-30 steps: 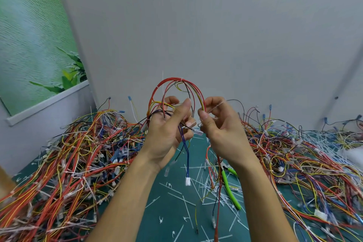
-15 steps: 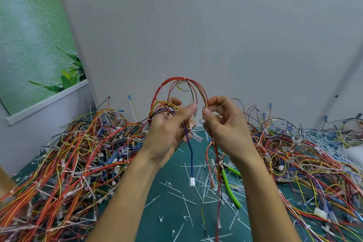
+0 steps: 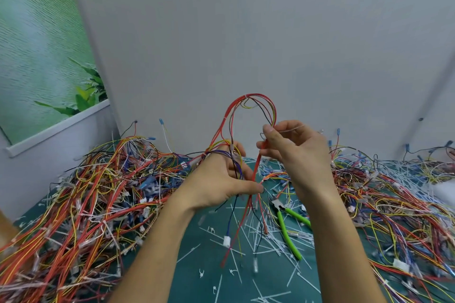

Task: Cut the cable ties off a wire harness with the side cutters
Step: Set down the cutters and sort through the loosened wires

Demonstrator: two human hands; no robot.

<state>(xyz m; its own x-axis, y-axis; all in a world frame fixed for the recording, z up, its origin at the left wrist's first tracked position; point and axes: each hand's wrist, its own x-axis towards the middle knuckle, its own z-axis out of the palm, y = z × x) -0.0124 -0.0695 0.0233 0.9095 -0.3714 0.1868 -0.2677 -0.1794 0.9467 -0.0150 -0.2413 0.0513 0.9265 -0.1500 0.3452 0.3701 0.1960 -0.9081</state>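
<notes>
I hold a wire harness (image 3: 248,103) of red, yellow and black wires bent into a tall loop above the green mat. My left hand (image 3: 221,182) grips the lower bundle where both legs of the loop meet. My right hand (image 3: 293,147) is higher, at the loop's right leg, and pinches a thin clear cable tie (image 3: 293,128) that sticks out to the right. A white tie still wraps the top of the loop. The side cutters (image 3: 288,224), with bright green handles, lie on the mat below my right wrist, held by neither hand.
Big tangles of coloured wire harnesses (image 3: 81,199) cover the left, and more lie on the right (image 3: 394,204). Cut white tie scraps (image 3: 248,241) litter the green mat (image 3: 197,285). A grey wall stands close behind.
My left hand dropped lower down the bundle. My right hand rose along the right leg of the loop and drew the clear tie out to the right. The loop now stands taller.
</notes>
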